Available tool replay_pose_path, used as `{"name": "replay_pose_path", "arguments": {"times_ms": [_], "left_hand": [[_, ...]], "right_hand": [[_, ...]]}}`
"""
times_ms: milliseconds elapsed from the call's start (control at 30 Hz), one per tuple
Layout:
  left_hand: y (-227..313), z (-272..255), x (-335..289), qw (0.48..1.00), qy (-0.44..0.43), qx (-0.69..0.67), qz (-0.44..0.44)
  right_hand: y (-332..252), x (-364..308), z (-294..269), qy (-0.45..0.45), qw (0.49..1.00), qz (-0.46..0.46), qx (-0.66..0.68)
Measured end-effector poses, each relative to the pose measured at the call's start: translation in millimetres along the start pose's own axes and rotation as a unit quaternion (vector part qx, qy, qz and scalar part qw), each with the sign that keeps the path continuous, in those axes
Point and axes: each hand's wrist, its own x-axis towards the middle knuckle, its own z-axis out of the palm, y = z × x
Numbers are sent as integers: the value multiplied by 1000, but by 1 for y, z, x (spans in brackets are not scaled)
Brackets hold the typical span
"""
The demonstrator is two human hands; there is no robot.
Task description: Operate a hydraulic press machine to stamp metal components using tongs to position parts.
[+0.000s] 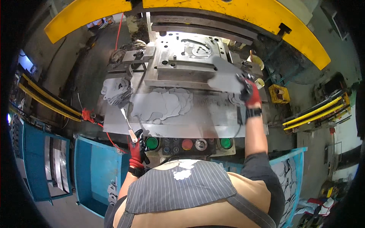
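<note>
My left hand [137, 150], in a red and black glove, is closed around a slim metal tool with a light wooden handle [127, 121]. Its tip points away from me toward a pile of cut metal pieces [117, 90]. On the right, my gloved right hand [249, 92] grips the edge of a flat grey sheet metal blank [227, 77], smeared by motion. That blank hangs over the front right of the steel die [186, 72]. A shaped metal piece [200, 50] lies on the die under bright light. Overlapping blanks [163, 104] are spread on the press table.
Yellow press guards [243, 9] arch over the far side. Between me and the table is a control panel with a green button [152, 143], a red button [187, 144] and another green button [226, 143]. Blue bins [93, 167] stand beside me; a yellow crate [278, 94] sits right.
</note>
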Motion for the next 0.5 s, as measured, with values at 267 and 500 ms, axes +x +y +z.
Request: {"name": "replay_pose_path", "arguments": {"times_ms": [267,500], "left_hand": [[-12,-24,-20,998,49,-28,30],[24,-36,-62,989,142,-32,-10]], "right_hand": [[12,222,106,-27,997,-6,-78],[30,309,73,-40,855,-1,-517]]}}
